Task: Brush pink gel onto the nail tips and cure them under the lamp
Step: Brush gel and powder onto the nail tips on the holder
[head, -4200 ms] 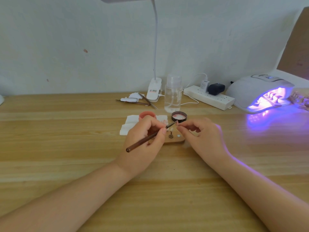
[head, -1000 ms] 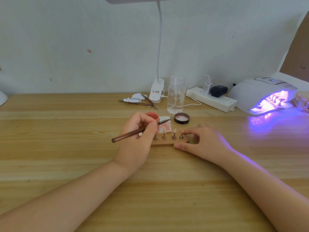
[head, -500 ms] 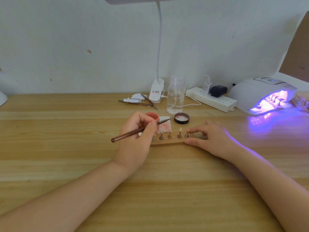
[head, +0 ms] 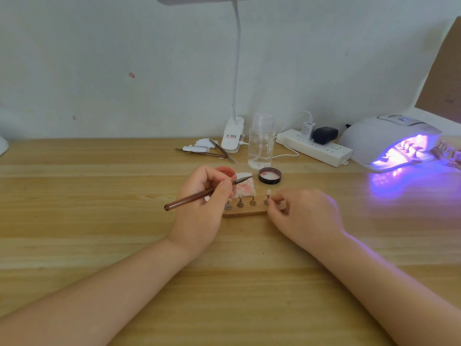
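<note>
Wooden table (head: 99, 221) against a white wall. Left hand (head: 199, 216) pinches a brown brush (head: 199, 196), bristle end raised over a pink-stained wipe (head: 245, 188). Wooden holder strip (head: 245, 213) lies between the hands, four pegs showing; only the rightmost carries a visible nail tip (head: 269, 192). Right hand (head: 306, 216) covers the strip's right end, fingers curled, blurred; grip unclear. Curing lamp (head: 384, 141) glows violet far right; contents indistinct. Gel pot (head: 225, 172) half hidden behind the left hand.

Two hands, left (head: 199, 211) and right (head: 304, 216). One brush (head: 204, 194), one wooden strip (head: 245, 212) with four visible metal pegs (head: 240, 203), one clear bottle (head: 261, 143), one black lid (head: 270, 175), one power strip (head: 314, 147), one glowing curing lamp (head: 389, 141).
</note>
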A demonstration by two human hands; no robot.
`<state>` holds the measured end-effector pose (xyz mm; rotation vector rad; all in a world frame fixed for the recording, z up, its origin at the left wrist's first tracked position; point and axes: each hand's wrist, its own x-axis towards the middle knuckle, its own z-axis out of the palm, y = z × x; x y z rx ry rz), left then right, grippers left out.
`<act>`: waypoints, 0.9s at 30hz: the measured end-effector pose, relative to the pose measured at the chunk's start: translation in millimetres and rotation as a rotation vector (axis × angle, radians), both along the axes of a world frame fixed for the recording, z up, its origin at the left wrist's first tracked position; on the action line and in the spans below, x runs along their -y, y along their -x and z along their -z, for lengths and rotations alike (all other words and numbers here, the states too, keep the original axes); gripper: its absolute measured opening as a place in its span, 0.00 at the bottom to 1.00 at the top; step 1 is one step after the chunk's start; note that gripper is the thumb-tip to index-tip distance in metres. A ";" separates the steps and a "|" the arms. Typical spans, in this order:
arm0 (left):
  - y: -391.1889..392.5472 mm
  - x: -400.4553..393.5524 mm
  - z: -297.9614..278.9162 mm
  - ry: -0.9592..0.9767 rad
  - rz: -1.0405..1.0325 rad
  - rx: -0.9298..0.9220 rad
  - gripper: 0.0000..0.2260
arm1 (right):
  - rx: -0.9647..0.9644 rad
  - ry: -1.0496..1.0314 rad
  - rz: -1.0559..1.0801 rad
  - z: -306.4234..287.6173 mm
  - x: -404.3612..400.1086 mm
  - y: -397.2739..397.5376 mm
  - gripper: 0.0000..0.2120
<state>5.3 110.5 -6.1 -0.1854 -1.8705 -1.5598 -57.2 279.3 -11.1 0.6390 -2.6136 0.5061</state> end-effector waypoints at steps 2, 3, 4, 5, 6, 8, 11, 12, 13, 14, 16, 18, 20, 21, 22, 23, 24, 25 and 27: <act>0.3 -0.1 0.1 0.005 -0.007 0.002 0.06 | 0.017 -0.062 0.045 2.1 6.2 0.4 0.14; 0.3 0.1 0.4 0.015 -0.014 0.005 0.07 | 0.020 -0.077 0.057 2.9 7.9 1.2 0.15; 0.2 0.3 0.8 0.026 -0.019 0.011 0.09 | 0.020 -0.089 0.063 3.9 8.8 2.0 0.15; 0.2 0.4 1.0 0.035 -0.021 0.017 0.10 | 0.023 -0.096 0.064 4.8 9.4 2.6 0.15; 0.4 0.2 0.7 0.042 -0.022 0.024 0.09 | 0.028 -0.097 0.060 5.5 9.8 2.8 0.15; 1.6 -0.3 -1.3 0.048 -0.023 0.031 0.07 | 0.039 -0.091 0.057 6.1 9.7 3.7 0.16; 2.6 -1.8 -7.8 0.017 -0.029 0.036 0.06 | 0.061 -0.077 0.059 5.5 8.8 7.0 0.16; 2.8 -2.1 -11.5 0.012 -0.039 0.041 0.07 | 0.058 -0.079 0.055 5.5 8.5 7.5 0.16; 4.0 -1.7 -16.0 0.008 -0.055 0.046 0.09 | 0.051 -0.081 0.048 5.2 8.4 7.8 0.16; 6.0 -0.4 -21.3 -0.004 -0.077 0.055 0.09 | 0.048 -0.082 0.040 5.1 8.1 7.8 0.16; 13.5 7.8 -34.0 -0.034 -0.168 0.107 0.09 | 0.049 -0.088 0.030 4.2 7.5 7.1 0.16; 22.3 22.4 -46.3 -0.025 -0.257 0.195 0.08 | 0.027 -0.107 0.016 3.6 7.7 5.8 0.15; 29.0 36.2 -55.2 0.028 -0.285 0.290 0.06 | -0.003 -0.084 -0.013 3.7 7.2 4.4 0.14; 31.9 40.8 -59.1 0.078 -0.297 0.330 0.05 | -0.011 -0.053 -0.032 3.7 6.9 3.5 0.13; 34.8 43.8 -63.4 0.148 -0.310 0.364 0.05 | -0.017 -0.017 -0.049 3.7 6.5 2.5 0.12; 38.0 45.1 -68.0 0.229 -0.325 0.397 0.05 | -0.021 0.015 -0.063 3.9 6.2 1.4 0.12; 41.6 45.4 -73.1 0.311 -0.335 0.434 0.05 | -0.024 0.043 -0.076 4.3 6.0 0.4 0.11; 45.4 45.3 -77.9 0.391 -0.341 0.479 0.06 | -0.024 0.073 -0.090 4.5 5.9 -0.5 0.11; 54.0 44.0 -84.1 0.533 -0.327 0.573 0.07 | -0.018 0.131 -0.115 4.7 5.7 -2.1 0.10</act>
